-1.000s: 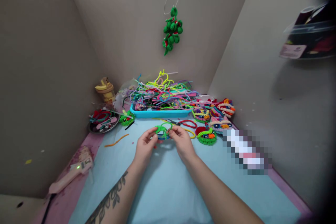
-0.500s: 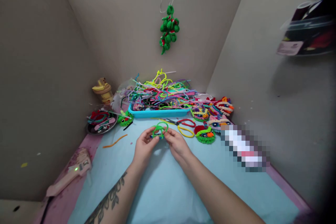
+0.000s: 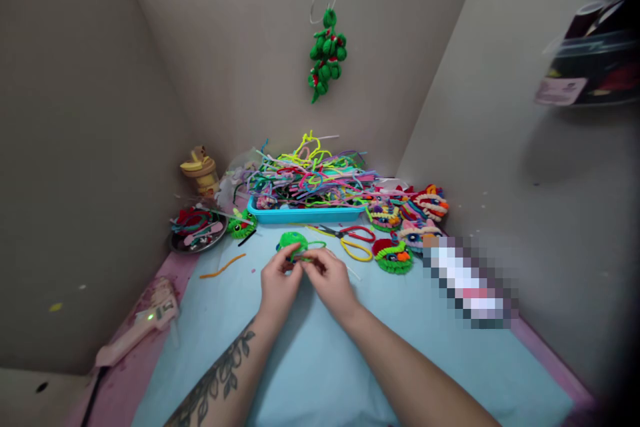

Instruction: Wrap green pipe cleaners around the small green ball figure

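Over the middle of the blue table cover, a small bright green pipe-cleaner piece sits at my fingertips. It looks coiled and rounded, with a touch of blue at its lower left and a thin green strand sticking out to the right. My left hand is closed on its near side, thumb and fingers pinched. Thumb and fingers of my right hand press together right beside the left fingertips, at the same piece. My fingers hide its near part. Scissors with red and yellow handles lie just beyond my right hand.
A blue tray heaped with pipe cleaners stands at the back. Several finished pipe-cleaner pieces lie right. A metal bowl, orange pipe cleaner and lit pink glue gun are left. Walls close three sides.
The green pipe-cleaner piece has turned and now shows a rounded face instead of open loops. My right hand has moved in against the left and its fingers have curled more.
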Demonstrator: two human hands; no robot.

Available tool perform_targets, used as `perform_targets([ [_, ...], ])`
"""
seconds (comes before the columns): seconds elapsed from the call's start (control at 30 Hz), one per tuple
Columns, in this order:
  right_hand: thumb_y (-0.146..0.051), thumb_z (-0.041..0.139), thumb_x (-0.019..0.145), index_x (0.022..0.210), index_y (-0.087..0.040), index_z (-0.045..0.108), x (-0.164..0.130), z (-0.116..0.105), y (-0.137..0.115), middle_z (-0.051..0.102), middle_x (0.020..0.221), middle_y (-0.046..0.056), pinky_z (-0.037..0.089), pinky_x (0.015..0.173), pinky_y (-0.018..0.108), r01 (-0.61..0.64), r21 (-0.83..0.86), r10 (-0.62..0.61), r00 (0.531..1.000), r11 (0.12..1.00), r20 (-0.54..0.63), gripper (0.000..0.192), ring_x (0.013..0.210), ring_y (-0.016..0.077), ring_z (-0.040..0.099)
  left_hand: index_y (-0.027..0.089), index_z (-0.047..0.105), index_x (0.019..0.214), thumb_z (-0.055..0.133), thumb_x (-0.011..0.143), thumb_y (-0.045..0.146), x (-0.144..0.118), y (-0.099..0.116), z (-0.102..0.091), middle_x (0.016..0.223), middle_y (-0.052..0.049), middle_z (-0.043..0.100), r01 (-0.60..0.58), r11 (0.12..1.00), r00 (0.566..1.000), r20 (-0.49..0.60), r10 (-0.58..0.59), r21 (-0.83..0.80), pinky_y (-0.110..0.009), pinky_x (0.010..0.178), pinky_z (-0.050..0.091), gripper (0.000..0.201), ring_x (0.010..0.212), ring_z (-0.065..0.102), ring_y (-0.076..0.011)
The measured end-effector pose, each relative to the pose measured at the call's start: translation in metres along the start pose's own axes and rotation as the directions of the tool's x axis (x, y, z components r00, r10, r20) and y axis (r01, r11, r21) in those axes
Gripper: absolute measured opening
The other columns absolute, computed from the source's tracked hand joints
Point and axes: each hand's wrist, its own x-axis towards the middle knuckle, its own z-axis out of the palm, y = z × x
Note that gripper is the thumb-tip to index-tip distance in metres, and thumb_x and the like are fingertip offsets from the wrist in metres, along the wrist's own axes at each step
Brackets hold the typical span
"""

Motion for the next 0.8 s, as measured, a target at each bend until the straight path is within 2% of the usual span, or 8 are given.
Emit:
perform_targets([
  [0.17, -0.021, 0.051, 0.078, 0.081, -0.021, 0.065, 0.000, 0.002, 0.001, 0.065, 0.082, 0.004, 0.046, 0.070, 0.029, -0.039, 0.098, 0.044, 0.998, 0.994, -0.050, 0.014, 0.078, 0.0178, 0.060, 0.020, 0.063, 0.101, 0.061, 0.069, 0.020, -0.002, -0.001, 0.004, 0.096, -0.006, 0.065, -0.052, 0.998, 0.998, 0.031, 0.051, 0.022, -0.028, 0.072, 0.049, 0.032, 0.078, 0.061, -0.0167],
  [0.23, -0.021, 0.052, 0.078, 0.082, -0.021, 0.065, -0.001, 0.001, -0.001, 0.066, 0.084, 0.004, 0.047, 0.071, 0.029, -0.052, 0.153, 0.057, 0.998, 0.987, -0.027, 0.014, 0.080, 0.0179, 0.061, 0.020, 0.061, 0.101, 0.061, 0.069, 0.019, -0.002, -0.002, 0.004, 0.098, -0.006, 0.064, -0.066, 0.998, 0.998, 0.013, 0.066, 0.005, -0.028, 0.073, 0.049, 0.031, 0.082, 0.061, -0.0174],
  [0.33, -0.020, 0.054, 0.078, 0.081, -0.022, 0.066, -0.005, 0.003, -0.006, 0.067, 0.086, 0.004, 0.048, 0.075, 0.030, -0.047, 0.213, 0.044, 0.999, 0.976, 0.019, 0.013, 0.083, 0.0179, 0.061, 0.020, 0.060, 0.100, 0.061, 0.069, 0.017, -0.002, -0.005, 0.005, 0.099, -0.007, 0.063, -0.091, 0.996, 0.996, -0.005, 0.091, 0.004, -0.028, 0.073, 0.049, 0.032, 0.085, 0.060, -0.0180],
  [0.53, -0.018, 0.061, 0.073, 0.072, -0.023, 0.069, -0.008, 0.009, -0.012, 0.062, 0.091, 0.006, 0.048, 0.079, 0.033, 0.011, 0.279, -0.004, 1.000, 0.960, -0.024, 0.009, 0.089, 0.0181, 0.059, 0.019, 0.059, 0.100, 0.055, 0.064, 0.007, -0.002, -0.011, 0.005, 0.099, -0.006, 0.062, -0.141, 0.989, 0.990, 0.001, 0.141, 0.055, -0.030, 0.075, 0.048, 0.038, 0.088, 0.059, -0.0183],
  [0.6, -0.020, 0.064, 0.071, 0.070, -0.023, 0.068, -0.009, 0.010, -0.015, 0.062, 0.088, 0.005, 0.048, 0.079, 0.033, -0.001, 0.367, -0.014, 0.999, 0.930, 0.039, 0.005, 0.087, 0.0178, 0.060, 0.019, 0.059, 0.100, 0.054, 0.062, 0.006, -0.001, -0.013, 0.003, 0.099, -0.005, 0.063, -0.146, 0.988, 0.989, 0.007, 0.146, 0.059, -0.031, 0.077, 0.047, 0.040, 0.089, 0.059, -0.0189],
  [0.67, -0.023, 0.067, 0.070, 0.068, -0.023, 0.067, -0.011, 0.009, -0.018, 0.063, 0.086, 0.004, 0.048, 0.080, 0.035, -0.060, 0.494, -0.025, 0.986, 0.867, 0.164, 0.001, 0.084, 0.0177, 0.061, 0.019, 0.059, 0.101, 0.054, 0.062, 0.007, -0.001, -0.013, 0.001, 0.097, -0.005, 0.064, -0.134, 0.990, 0.991, 0.015, 0.134, 0.045, -0.032, 0.078, 0.047, 0.041, 0.088, 0.059, -0.0190],
  [0.8, -0.040, 0.070, 0.067, 0.074, -0.022, 0.064, -0.012, 0.002, -0.017, 0.064, 0.088, 0.005, 0.049, 0.074, 0.035, -0.269, 0.649, -0.017, 0.917, 0.712, 0.399, 0.021, 0.081, 0.0193, 0.063, 0.019, 0.058, 0.102, 0.057, 0.063, 0.010, 0.001, -0.010, -0.002, 0.093, -0.004, 0.064, -0.061, 0.998, 0.998, -0.025, 0.060, -0.034, -0.029, 0.070, 0.049, 0.040, 0.078, 0.060, -0.0169],
])
